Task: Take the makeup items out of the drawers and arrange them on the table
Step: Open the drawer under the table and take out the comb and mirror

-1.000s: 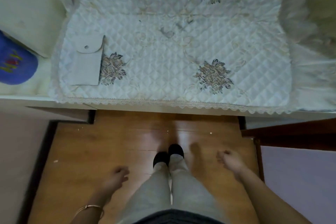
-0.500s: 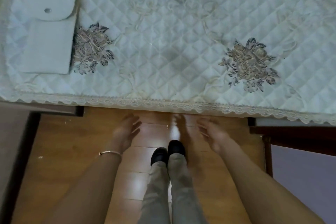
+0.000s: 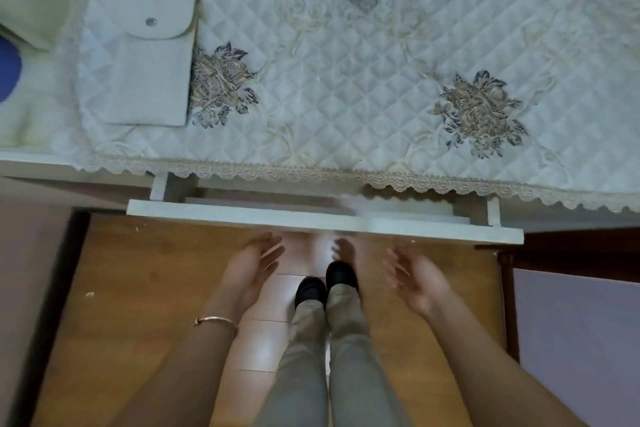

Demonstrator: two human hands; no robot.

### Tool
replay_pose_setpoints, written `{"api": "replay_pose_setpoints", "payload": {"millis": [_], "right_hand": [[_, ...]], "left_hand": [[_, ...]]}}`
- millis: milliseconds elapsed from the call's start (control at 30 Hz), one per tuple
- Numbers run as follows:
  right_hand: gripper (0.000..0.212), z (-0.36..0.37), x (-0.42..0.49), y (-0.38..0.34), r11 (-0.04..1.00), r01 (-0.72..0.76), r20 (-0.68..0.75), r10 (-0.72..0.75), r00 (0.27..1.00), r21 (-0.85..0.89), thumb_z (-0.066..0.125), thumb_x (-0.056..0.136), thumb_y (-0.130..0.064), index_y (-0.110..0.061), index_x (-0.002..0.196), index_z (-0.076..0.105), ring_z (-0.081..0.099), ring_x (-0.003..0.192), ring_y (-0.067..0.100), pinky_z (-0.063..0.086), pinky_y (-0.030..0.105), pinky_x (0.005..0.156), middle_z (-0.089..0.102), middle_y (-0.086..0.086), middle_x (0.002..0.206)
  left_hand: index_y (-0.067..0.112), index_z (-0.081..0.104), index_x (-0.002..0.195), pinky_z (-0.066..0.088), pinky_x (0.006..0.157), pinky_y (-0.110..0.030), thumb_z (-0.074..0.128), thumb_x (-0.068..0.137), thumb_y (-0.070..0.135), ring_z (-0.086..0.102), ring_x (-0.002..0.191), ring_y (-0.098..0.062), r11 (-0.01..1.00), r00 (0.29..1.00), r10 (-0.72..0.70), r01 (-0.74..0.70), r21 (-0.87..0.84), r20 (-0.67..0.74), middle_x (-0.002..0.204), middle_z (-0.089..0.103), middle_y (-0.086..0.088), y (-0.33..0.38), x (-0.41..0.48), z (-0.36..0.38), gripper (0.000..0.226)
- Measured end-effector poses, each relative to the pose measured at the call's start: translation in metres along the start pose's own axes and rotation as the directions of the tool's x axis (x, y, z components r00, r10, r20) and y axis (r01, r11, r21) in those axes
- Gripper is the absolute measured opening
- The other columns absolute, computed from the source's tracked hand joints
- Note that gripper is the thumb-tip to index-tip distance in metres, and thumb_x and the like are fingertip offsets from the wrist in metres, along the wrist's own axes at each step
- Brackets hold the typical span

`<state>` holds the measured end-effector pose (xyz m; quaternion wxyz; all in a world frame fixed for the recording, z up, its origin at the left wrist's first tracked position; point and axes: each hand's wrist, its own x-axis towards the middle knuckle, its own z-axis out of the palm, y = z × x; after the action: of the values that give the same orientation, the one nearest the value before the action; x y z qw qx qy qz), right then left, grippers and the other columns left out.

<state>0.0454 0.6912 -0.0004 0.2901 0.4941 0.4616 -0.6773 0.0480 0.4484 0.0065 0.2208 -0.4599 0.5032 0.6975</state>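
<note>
Drawer (image 3: 325, 220) drawn partly out beneath the desk's near edge; its contents, hence the makeup items, cannot be made out. Left hand (image 3: 249, 270) and right hand (image 3: 414, 279) hang released, palms upward, just below the drawer front, holding nothing. A white pouch (image 3: 152, 62) lies near the desk's left edge. Likely risks: lace trim (image 3: 311, 173) snagging, or the drawer overrunning its stops.

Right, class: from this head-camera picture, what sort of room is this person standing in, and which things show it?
Probably a bedroom or dressing corner at home: a dressing table with a shallow drawer partly open, a quilted lace-edged table cover embroidered with flowers, and a wooden floor.
</note>
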Motion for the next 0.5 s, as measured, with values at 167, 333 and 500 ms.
{"api": "replay_pose_setpoints", "payload": {"millis": [167,333,500], "right_hand": [[0.014,0.000,-0.080,0.022,0.690,0.480,0.081,-0.526,0.846,-0.542,0.057,0.089,-0.015,-0.027,0.089,0.062,0.061,0.091,0.012,0.045,0.012,0.068,0.066,-0.005,0.094],[0.022,0.020,-0.100,-0.008,0.124,0.627,0.263,-0.833,0.487,-0.769,0.057,0.088,-0.017,-0.016,0.110,0.062,0.055,0.108,0.016,0.046,0.034,0.095,0.064,-0.001,0.109],[0.036,0.020,-0.082,-0.034,-0.008,0.396,0.286,-0.705,0.649,-0.918,0.050,0.092,-0.030,-0.008,0.118,0.060,0.052,0.117,0.025,0.041,0.039,0.101,0.063,0.010,0.122]], "left_hand": [[0.037,0.062,0.086,0.049,0.072,-0.017,0.054,0.087,0.012,0.062,0.085,0.001,0.740,0.817,0.577,-0.517,0.431,-0.010,0.088,0.068,0.016,0.002,-0.082,-0.032,0.027],[0.011,0.052,0.123,0.028,0.106,-0.031,0.053,0.089,0.015,0.043,0.123,-0.018,0.176,0.589,0.760,-0.595,0.784,0.276,0.129,0.053,-0.006,0.034,-0.079,-0.036,0.034],[0.008,0.054,0.121,0.031,0.104,-0.033,0.049,0.092,0.028,0.045,0.119,-0.024,-0.036,0.634,0.669,-0.493,0.869,0.387,0.126,0.056,-0.008,0.045,-0.056,-0.035,0.035]]}}
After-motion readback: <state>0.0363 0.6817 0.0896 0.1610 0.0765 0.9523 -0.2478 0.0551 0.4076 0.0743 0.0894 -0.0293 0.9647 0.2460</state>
